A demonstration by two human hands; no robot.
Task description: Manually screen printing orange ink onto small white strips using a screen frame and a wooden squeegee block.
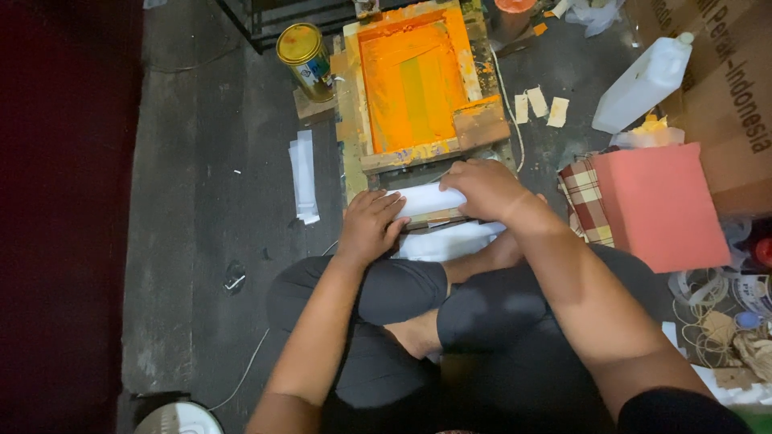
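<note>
Item by item, from my left: I logged a strip of white paper pieces (304, 177) on the grey floor (201, 241), then a gold-lidded tin can (305, 60) standing shut, its contents hidden, just beside a wooden screen frame (474, 128) whose well was coated in orange ink with a yellowish band down the middle. Below the frame, my left hand (370, 225) lay flat, fingers loose, on a white sheet (426, 199), while my right hand (486, 189) pressed down on the same sheet, curled over its far end; more white sheets (446, 241) lay underneath. Rightward I recorded a capped white plastic jug (643, 84), contents unseen, and a pink box (663, 205), closed, against brown cardboard (732, 104).
</note>
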